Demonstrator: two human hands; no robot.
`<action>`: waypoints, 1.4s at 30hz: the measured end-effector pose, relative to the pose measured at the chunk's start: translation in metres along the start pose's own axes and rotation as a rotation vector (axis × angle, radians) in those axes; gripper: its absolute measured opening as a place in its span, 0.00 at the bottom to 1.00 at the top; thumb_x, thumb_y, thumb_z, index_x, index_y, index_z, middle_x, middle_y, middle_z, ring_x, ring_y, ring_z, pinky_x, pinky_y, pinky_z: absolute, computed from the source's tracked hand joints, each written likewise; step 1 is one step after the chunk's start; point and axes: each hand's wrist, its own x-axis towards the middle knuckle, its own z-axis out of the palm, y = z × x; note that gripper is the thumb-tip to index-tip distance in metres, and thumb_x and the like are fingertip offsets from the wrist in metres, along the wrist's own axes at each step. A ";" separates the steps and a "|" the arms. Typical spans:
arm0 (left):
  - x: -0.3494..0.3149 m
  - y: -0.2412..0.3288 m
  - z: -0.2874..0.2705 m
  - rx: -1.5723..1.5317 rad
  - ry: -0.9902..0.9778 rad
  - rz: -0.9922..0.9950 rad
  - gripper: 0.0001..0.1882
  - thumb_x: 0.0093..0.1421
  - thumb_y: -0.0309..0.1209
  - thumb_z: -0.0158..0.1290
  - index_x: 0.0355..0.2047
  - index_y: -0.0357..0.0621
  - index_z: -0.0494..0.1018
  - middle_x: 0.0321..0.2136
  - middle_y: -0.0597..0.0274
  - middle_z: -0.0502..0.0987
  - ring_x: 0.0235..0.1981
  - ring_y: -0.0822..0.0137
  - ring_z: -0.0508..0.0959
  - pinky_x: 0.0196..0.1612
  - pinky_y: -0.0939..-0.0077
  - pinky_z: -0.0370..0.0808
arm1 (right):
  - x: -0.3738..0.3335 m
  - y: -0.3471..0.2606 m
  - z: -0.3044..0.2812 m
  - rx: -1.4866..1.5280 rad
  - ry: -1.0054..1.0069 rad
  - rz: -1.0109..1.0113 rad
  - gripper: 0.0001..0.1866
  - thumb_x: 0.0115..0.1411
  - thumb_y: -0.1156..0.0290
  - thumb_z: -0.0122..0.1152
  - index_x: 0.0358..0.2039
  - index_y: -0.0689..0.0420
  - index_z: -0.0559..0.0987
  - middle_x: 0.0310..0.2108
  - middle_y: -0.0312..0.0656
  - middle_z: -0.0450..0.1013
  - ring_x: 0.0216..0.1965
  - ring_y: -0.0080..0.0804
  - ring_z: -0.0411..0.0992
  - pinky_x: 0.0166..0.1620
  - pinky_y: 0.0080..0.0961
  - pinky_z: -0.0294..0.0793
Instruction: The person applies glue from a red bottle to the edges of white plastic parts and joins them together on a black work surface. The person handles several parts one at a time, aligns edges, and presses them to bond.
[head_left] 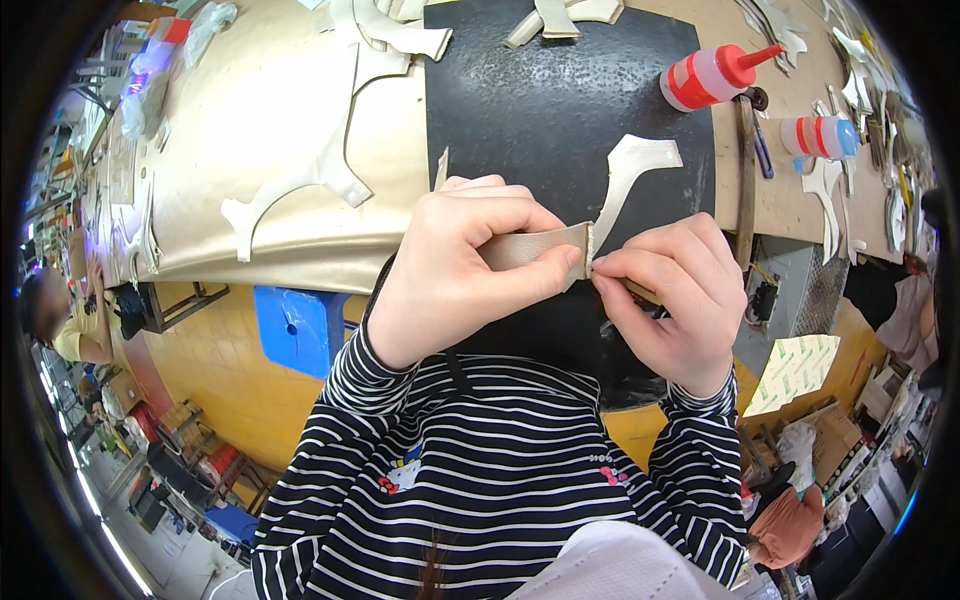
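My left hand (465, 265) is closed around a beige ribbed strip (535, 249), which looks like shoe-upper material. Its cut end stands up between my two hands. With thumb and forefinger my right hand (685, 290) pinches at the edge of that end; whether anything small is between the fingertips is hidden. Just beyond, a curved off-white cut piece (637, 160) reaches from the hands over the black mat (560, 90); I cannot tell whether it is joined to the strip. Another off-white piece (318, 172) lies left of the mat.
At the back right of the mat is a red-and-clear squeeze bottle (700, 78). Beyond it are a wooden-handled hammer (746, 180), a purple pen (763, 150) and a blue-capped bottle (820, 137). A blue stool (298, 328) stands below the table's front edge. Another person (88, 335) is at far left.
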 end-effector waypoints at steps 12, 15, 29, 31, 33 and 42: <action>-0.005 0.001 0.005 -0.066 0.001 -0.017 0.05 0.51 0.24 0.60 0.26 0.33 0.78 0.19 0.64 0.75 0.24 0.74 0.67 0.28 0.77 0.62 | -0.005 -0.001 0.003 -0.223 0.020 -0.197 0.13 0.35 0.76 0.69 0.27 0.57 0.80 0.26 0.33 0.72 0.25 0.28 0.69 0.28 0.25 0.63; -0.006 0.002 0.007 -0.136 0.000 -0.095 0.06 0.51 0.24 0.60 0.26 0.32 0.78 0.19 0.64 0.75 0.24 0.74 0.68 0.28 0.78 0.63 | -0.006 -0.002 0.004 -0.284 0.031 -0.228 0.13 0.36 0.76 0.68 0.27 0.57 0.80 0.25 0.33 0.71 0.25 0.27 0.68 0.28 0.25 0.63; -0.006 0.006 0.007 -0.254 -0.025 -0.248 0.08 0.53 0.26 0.62 0.30 0.31 0.80 0.24 0.64 0.76 0.26 0.76 0.69 0.30 0.80 0.64 | -0.009 0.000 0.008 -0.362 0.099 -0.231 0.08 0.41 0.74 0.66 0.26 0.56 0.79 0.22 0.31 0.70 0.24 0.27 0.68 0.29 0.24 0.64; -0.006 0.006 0.007 -0.235 -0.030 -0.234 0.07 0.53 0.25 0.62 0.29 0.31 0.79 0.24 0.63 0.77 0.26 0.76 0.69 0.30 0.80 0.64 | -0.009 0.000 0.008 -0.330 0.119 -0.219 0.07 0.42 0.75 0.65 0.25 0.55 0.79 0.22 0.31 0.70 0.24 0.27 0.68 0.30 0.24 0.65; -0.005 0.006 0.007 -0.202 -0.037 -0.202 0.07 0.53 0.25 0.62 0.29 0.31 0.79 0.23 0.63 0.77 0.26 0.75 0.70 0.30 0.79 0.64 | -0.010 0.000 0.008 -0.324 0.109 -0.205 0.07 0.42 0.75 0.65 0.24 0.55 0.78 0.22 0.31 0.70 0.23 0.28 0.68 0.30 0.25 0.65; -0.003 0.003 0.005 -0.124 0.001 -0.171 0.07 0.52 0.25 0.61 0.28 0.31 0.79 0.22 0.64 0.77 0.25 0.75 0.68 0.30 0.78 0.64 | -0.014 -0.002 -0.002 -0.154 0.106 -0.140 0.11 0.35 0.77 0.67 0.23 0.54 0.78 0.22 0.31 0.70 0.24 0.29 0.68 0.30 0.25 0.64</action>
